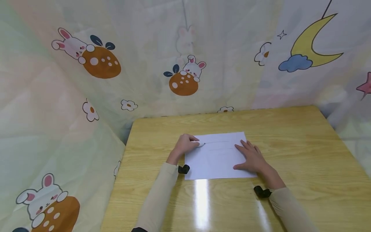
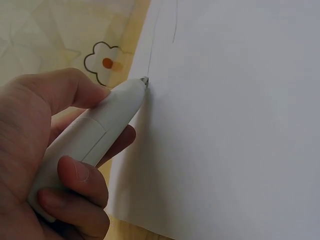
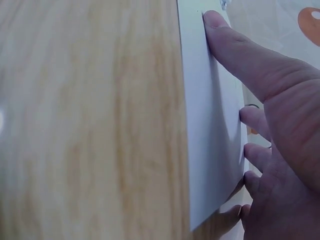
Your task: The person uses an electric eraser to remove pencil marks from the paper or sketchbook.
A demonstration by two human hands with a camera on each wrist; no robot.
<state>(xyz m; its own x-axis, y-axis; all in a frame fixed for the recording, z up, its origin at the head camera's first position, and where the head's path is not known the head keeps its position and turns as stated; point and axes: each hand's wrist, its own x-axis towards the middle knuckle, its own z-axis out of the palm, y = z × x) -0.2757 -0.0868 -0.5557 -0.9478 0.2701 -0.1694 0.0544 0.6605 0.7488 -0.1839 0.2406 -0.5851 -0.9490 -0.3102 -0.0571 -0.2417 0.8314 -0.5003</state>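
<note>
Nearest the camera are two beige sleeves (image 1: 157, 199), reaching in over the near part of the wood-grain table (image 1: 304, 145), each with a black wrist piece (image 1: 262, 192) at its cuff. A sheet of white paper (image 1: 215, 166) lies flat on the table, nearer its left edge than its right and well short of the far edge. The left hand (image 1: 185, 144) is at the sheet's far left corner, its fingers curled round a thick white pen (image 2: 85, 140) and pinching it near the front. The pen lies within that hand, its small metal tip sticking out past the fingers to the right, over the sheet and close to its far edge. The tip sits at the left end of a long thin line (a second, shorter line runs just below it, nearer the sheet's middle). The right hand (image 1: 251, 158) is spread at the sheet's right edge, well apart from the pen; its thumb rests flat on the paper near the right edge, and the fingers fan toward the far right corner. Beyond the table's far edge hangs a curtain (image 1: 145, 42) printed with rabbits, flowers and a yellow moon.
</note>
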